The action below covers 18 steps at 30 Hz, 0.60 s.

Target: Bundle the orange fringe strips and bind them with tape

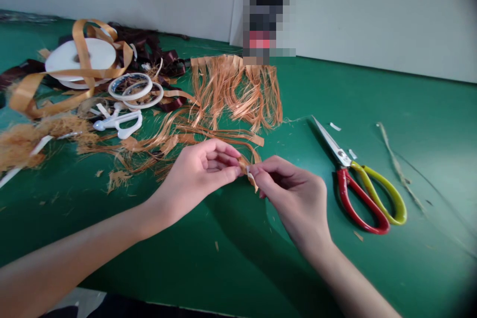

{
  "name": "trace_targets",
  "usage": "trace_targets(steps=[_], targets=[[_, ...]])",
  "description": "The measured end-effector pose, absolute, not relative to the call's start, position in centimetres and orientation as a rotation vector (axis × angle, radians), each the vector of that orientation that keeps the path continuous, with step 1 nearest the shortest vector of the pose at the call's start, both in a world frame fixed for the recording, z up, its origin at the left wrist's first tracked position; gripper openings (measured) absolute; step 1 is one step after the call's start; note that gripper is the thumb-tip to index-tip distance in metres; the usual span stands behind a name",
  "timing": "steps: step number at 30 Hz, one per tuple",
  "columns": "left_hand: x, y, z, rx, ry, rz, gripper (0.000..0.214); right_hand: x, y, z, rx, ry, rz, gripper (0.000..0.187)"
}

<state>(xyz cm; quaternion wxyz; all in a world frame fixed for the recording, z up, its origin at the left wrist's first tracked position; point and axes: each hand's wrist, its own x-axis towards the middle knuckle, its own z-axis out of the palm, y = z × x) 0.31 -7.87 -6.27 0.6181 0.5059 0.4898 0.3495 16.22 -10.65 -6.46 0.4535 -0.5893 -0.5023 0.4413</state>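
My left hand [203, 171] and my right hand [292, 196] meet above the green table [231, 258], both pinched on the same short piece of orange-gold ribbon [249, 168]. The fingertips of the two hands almost touch. Behind them lies a loose heap of frayed orange-gold ribbon strips [223, 104]. Scissors [359, 184] with one red and one yellow handle lie shut on the table to the right of my right hand.
At the back left are a white ribbon spool [80, 62] with gold ribbon looped over it, white tape rings [136, 90], a white plastic tool [119, 121] and dark ribbon. Frayed fibre lies at the left edge, a thin twine [398, 166] at the right. A white wall stands behind.
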Motion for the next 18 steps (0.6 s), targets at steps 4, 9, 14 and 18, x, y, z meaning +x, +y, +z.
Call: trace_targets(steps=[4,9,14,18], targets=[[0.3,-7.9,-6.3,1.145,1.134,0.800,0.019,16.1,-10.7,-6.8,-1.452,-1.282,0.986,0.008],[0.3,-7.9,-6.3,1.136,1.152,0.797,0.020,15.9,-10.9,-7.0,-1.453,-1.385,0.817,0.009],[0.4,-7.8,-6.4,1.078,1.156,0.783,0.022,15.6,-11.2,-7.1,-1.409,-1.510,0.626,0.009],[0.5,-7.9,-6.4,0.938,1.141,0.754,0.019,15.6,-11.2,-8.1,-1.358,-1.730,0.299,0.008]])
